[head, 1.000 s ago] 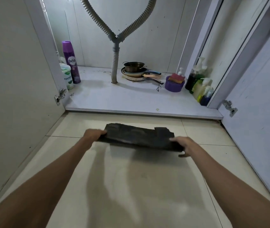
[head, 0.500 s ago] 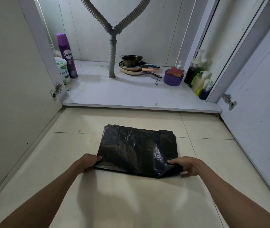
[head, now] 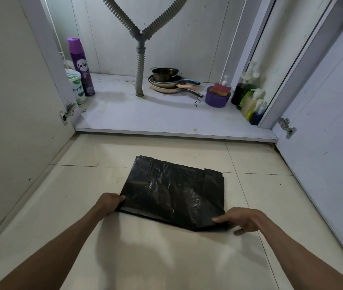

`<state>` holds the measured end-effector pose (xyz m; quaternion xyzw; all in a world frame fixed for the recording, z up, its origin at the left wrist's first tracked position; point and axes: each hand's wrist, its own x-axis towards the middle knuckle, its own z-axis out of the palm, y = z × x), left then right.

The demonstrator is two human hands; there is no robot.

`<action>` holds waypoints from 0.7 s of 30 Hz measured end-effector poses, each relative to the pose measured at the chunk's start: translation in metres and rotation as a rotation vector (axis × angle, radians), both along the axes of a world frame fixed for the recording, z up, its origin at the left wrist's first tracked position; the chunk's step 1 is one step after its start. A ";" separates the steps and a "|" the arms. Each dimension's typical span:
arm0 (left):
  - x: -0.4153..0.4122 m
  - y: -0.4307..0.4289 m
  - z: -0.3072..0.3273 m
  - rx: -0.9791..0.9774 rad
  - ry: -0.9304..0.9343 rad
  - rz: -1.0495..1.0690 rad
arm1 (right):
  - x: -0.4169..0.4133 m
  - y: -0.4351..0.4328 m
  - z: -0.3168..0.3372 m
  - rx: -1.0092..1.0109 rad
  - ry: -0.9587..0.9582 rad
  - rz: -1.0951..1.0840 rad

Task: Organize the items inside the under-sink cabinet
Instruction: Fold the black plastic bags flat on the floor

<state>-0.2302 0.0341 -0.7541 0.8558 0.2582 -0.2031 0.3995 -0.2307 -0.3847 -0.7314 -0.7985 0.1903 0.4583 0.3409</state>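
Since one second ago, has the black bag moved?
Yes. The black bag came down toward the person, farther from the cabinet floor edge, and now lies flat on the tiles.

Cabinet floor (head: 156,116) gives passage at front and middle; drain hose (head: 139,80), pans (head: 166,83), bottles (head: 248,97) line back and right.

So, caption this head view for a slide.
Left hand and right hand hold a folded black bag on the floor.

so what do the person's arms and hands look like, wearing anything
The left forearm and right forearm are bare, with no sleeve in view. The left hand and right hand are ungloved; no watch, bracelet or ring shows on either.
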 end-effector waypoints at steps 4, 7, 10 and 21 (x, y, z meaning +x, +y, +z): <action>0.003 -0.001 -0.004 -0.004 -0.001 0.019 | 0.001 0.008 0.009 -0.078 0.046 0.112; 0.006 -0.001 -0.006 0.028 0.002 0.017 | 0.003 0.012 0.015 -0.105 0.067 0.189; 0.006 0.000 -0.006 0.067 -0.006 -0.010 | 0.002 0.015 0.019 -0.127 0.064 0.210; 0.001 -0.003 -0.015 0.395 -0.125 -0.138 | -0.007 0.026 -0.005 -0.469 -0.152 0.349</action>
